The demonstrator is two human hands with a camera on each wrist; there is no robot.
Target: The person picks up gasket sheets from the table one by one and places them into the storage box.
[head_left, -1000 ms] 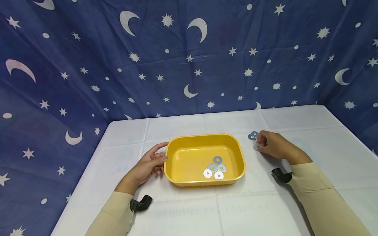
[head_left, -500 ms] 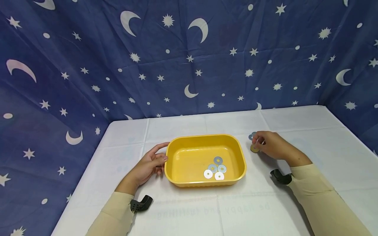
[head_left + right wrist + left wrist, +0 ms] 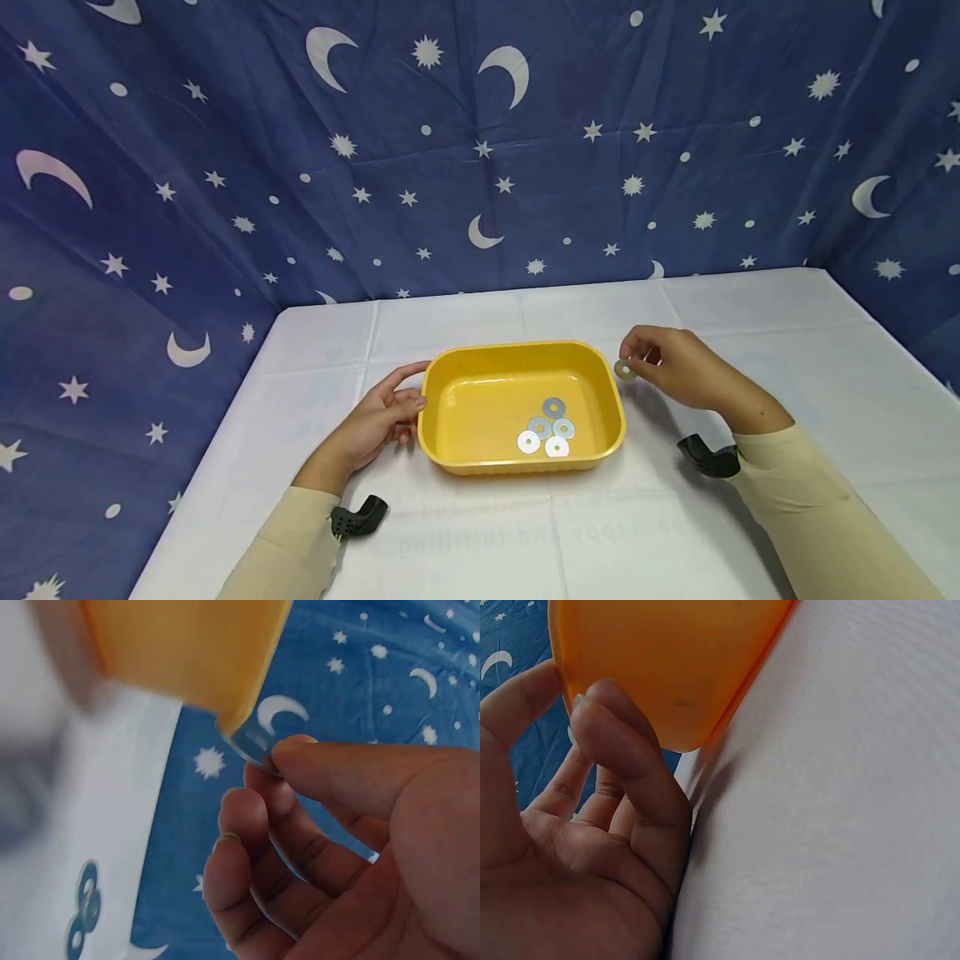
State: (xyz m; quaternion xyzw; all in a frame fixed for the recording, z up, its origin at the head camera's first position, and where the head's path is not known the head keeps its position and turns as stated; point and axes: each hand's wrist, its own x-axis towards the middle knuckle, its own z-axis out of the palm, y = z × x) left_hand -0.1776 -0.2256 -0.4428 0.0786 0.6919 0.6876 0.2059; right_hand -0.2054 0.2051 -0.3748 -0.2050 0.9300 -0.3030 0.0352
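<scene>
A yellow tray (image 3: 468, 425) sits on the white tabletop in the head view, with several metal washers (image 3: 547, 411) lying flat toward its right front. At the tray's left end is my left hand (image 3: 375, 423), index finger and thumb touching the rim. The left wrist view shows those fingertips against the tray's end wall (image 3: 667, 660). My right hand (image 3: 678, 364), just off the tray's right rim, pinches one washer (image 3: 621, 374) between thumb and fingers. Seen from the right wrist, this washer (image 3: 249, 749) appears close to the tray's edge (image 3: 187, 656).
Several more washers (image 3: 84, 921) overlap on the tabletop in the right wrist view; in the head view my right hand hides them. A blue curtain (image 3: 420, 167) with moons and stars hangs behind the table (image 3: 480, 533). Each wrist wears a black camera mount (image 3: 360, 517).
My right hand has picked up a washer from the tabletop and carried it left toward the tray's right rim. My left hand and the tray have stayed in place.
</scene>
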